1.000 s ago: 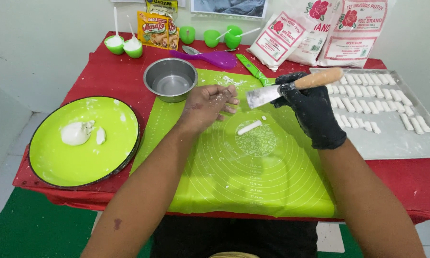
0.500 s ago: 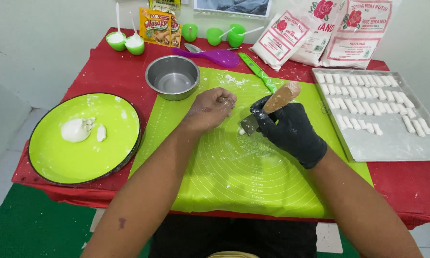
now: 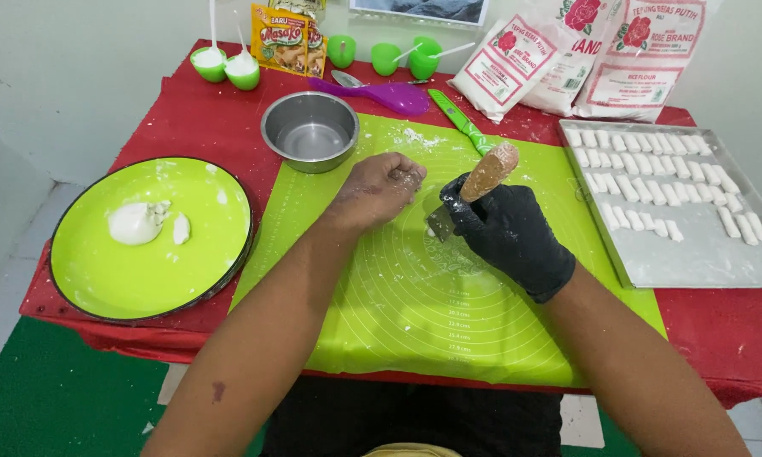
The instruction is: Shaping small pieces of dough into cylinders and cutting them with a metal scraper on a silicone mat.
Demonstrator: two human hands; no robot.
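Observation:
My right hand [image 3: 508, 233], in a black glove, grips a wooden-handled scraper [image 3: 489, 172] and presses its metal blade [image 3: 440, 223] down onto the green silicone mat [image 3: 448, 338]. Just left of the blade, my bare left hand [image 3: 379, 188] rests on the mat with floury fingers curled in; nothing shows inside it. The small dough stick seen earlier is hidden under the blade and hands. A metal tray [image 3: 626, 271] at the right holds several rows of cut white dough sticks [image 3: 651, 182].
A green plate [image 3: 144, 288] at the left carries a dough lump [image 3: 135, 222]. Behind the mat are a steel bowl [image 3: 310, 131], a purple spoon [image 3: 389, 95], a green knife [image 3: 461, 123], flour bags [image 3: 567, 59], small green cups [image 3: 228, 68] and a seasoning packet [image 3: 283, 38].
My right hand has swung the scraper down from above the mat and set its blade where the dough stick lay. My left hand has shifted slightly towards me.

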